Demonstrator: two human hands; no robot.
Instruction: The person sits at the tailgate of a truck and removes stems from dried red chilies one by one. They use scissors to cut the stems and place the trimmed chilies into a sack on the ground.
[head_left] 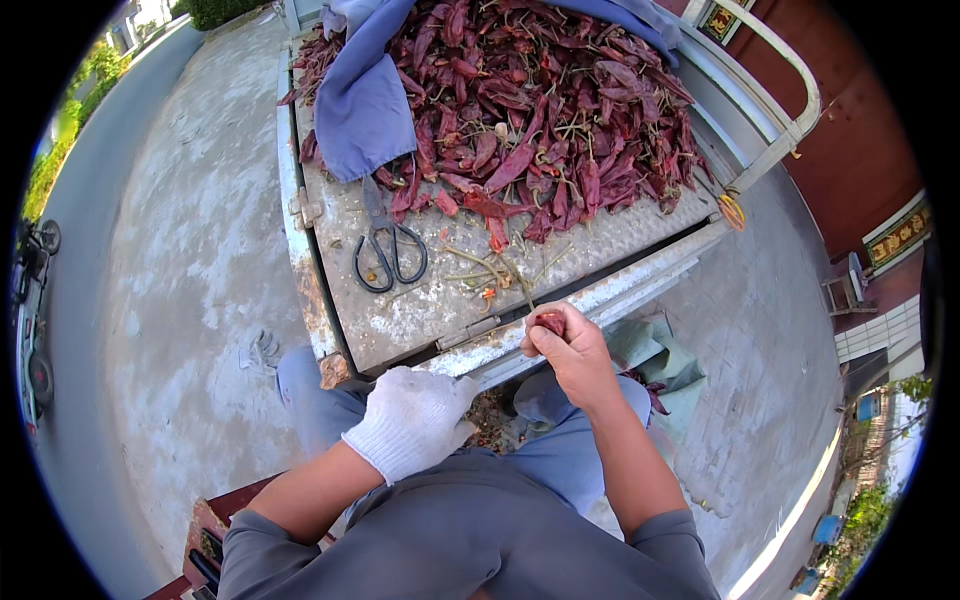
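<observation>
My right hand is bare and closed around a dried red chili pepper, just over the near edge of the truck bed. Only a bit of the pepper shows between thumb and fingers. My left hand wears a white knitted glove and is above my lap, close to that edge. Its fingers are bent with the thumb apart, and nothing shows between them. Scissors with black handles lie on the metal bed. Several cut stems are scattered to their right.
A large heap of dried red chili peppers covers the far part of the bed, partly under a blue cloth. A white metal rail stands at right. A greenish sheet lies below, right of my knee. A vehicle is at far left.
</observation>
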